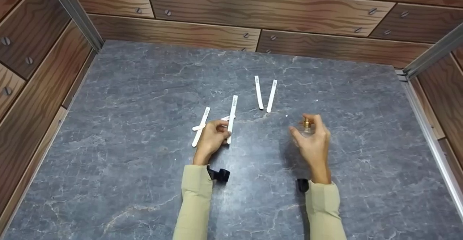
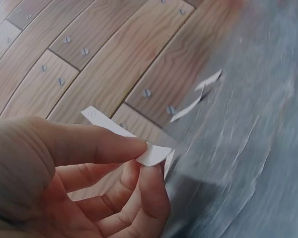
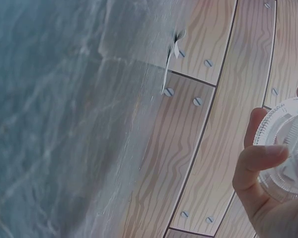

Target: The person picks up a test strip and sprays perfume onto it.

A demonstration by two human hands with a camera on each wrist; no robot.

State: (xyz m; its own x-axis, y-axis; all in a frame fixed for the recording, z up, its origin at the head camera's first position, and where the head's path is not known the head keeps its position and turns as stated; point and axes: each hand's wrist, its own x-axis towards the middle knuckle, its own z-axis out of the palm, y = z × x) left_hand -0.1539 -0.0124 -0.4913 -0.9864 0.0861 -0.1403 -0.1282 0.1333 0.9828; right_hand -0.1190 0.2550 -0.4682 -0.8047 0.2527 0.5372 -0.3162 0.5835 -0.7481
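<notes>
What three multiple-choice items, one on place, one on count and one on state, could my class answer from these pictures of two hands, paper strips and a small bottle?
1. Where does the pair of strips apart from the hands lie?
A. beyond the hands, near the table's middle
B. under the right sleeve
C. on the wooden wall

2. How many white strips show in the head view?
A. two
B. five
C. nine

3. What is the left hand doing?
A. lying flat and open
B. pinching a strip
C. gripping the bottle

Answers: 1 A, they lie on the grey table beyond the hands. 2 B, three by the left hand, two apart. 3 B, the left wrist view shows thumb and forefinger pinching it; the right hand holds the bottle.
</notes>
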